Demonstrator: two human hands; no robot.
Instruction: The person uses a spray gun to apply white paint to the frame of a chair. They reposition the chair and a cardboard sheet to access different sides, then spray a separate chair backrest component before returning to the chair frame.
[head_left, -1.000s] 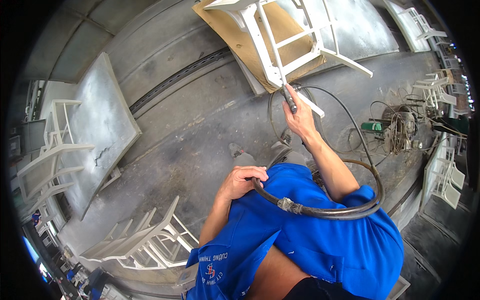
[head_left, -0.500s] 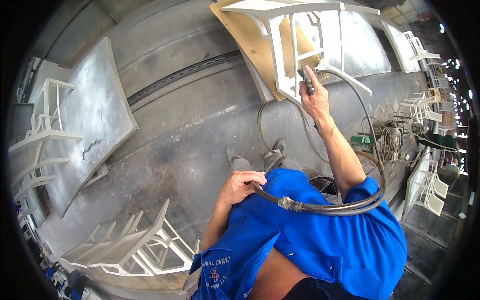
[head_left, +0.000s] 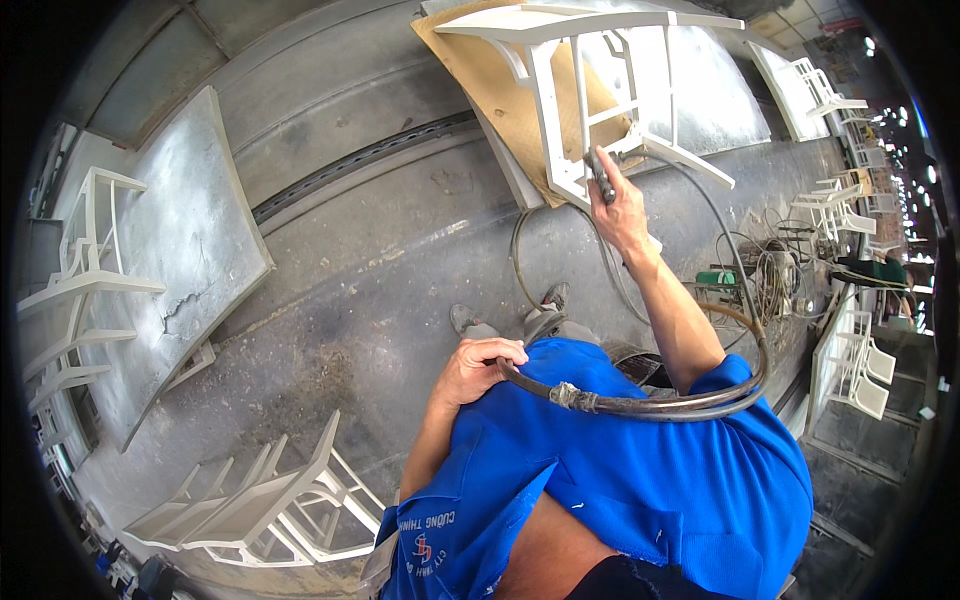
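My right hand [head_left: 622, 215] is closed around a dark spray gun [head_left: 602, 178], held out beside a white chair [head_left: 549, 115]. The chair lies tipped over on a brown board [head_left: 480, 75], its legs pointing toward me. From the gun a dark hose [head_left: 742, 260] loops down past my right arm and across my blue shirt. Near my waist my left hand [head_left: 472, 372] is wrapped round that hose, close to a taped joint [head_left: 572, 396]. Whether spray leaves the gun I cannot tell.
White chairs stand on a grey board [head_left: 200, 230] at the left; more white chairs [head_left: 265, 500] sit lower left. Coiled hoses [head_left: 775, 275] and a green box [head_left: 720, 281] lie on the floor at right. Another person [head_left: 885, 272] is at the far right.
The view has shifted slightly. My right hand with the spray gun has moved a little left and down in the picture. My left hand keeps its hold on the hose.
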